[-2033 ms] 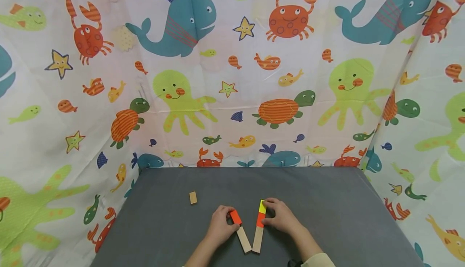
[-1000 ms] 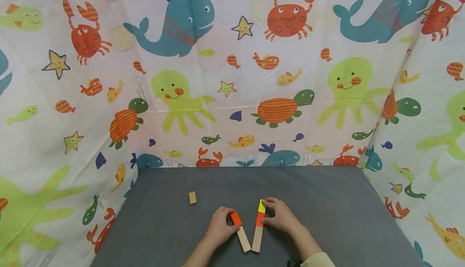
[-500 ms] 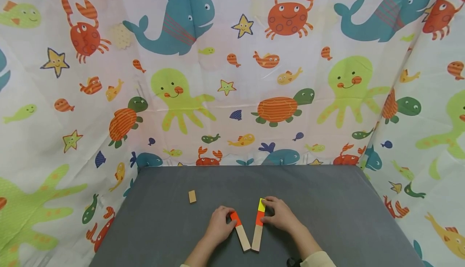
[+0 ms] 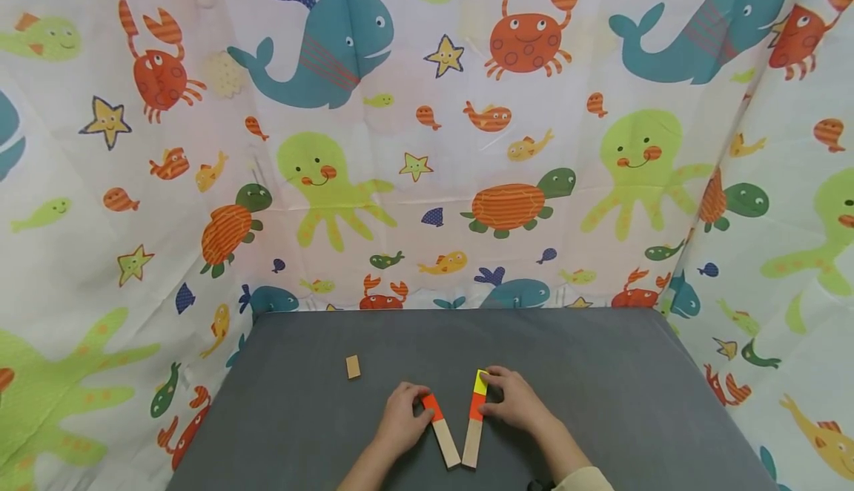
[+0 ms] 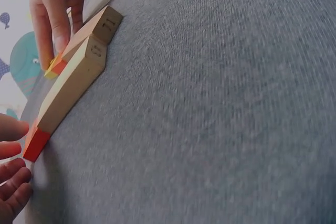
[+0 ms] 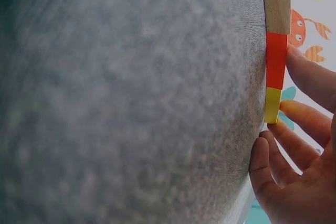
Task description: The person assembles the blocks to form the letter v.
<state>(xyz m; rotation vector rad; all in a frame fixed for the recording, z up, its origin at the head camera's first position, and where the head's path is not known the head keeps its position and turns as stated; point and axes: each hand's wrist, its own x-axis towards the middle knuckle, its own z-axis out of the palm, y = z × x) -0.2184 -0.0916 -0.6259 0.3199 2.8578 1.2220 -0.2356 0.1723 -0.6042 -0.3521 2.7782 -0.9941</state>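
Note:
Two rows of blocks form a V on the grey table, meeting at the near end. The left row has a long wooden block (image 4: pixel 447 444) and an orange block (image 4: pixel 432 406) end to end. My left hand (image 4: pixel 400 420) holds the orange block from the left, thumb and fingers at its side. The right row runs from another long wooden block (image 4: pixel 471 444) through an orange block (image 6: pixel 276 60) to a yellow block (image 6: pixel 272 105) at the far end. With my right hand (image 4: pixel 517 400) I hold these two coloured blocks, thumb on the orange, fingertips on the yellow.
A small loose wooden block (image 4: pixel 353 367) lies farther back on the left of the grey table (image 4: pixel 587 357). Behind and beside the table hangs a white curtain (image 4: pixel 400 276) printed with sea animals.
My left thumb has shifted slightly forward along the orange block. The right hand and both rows look the same, and the head view has tilted a little.

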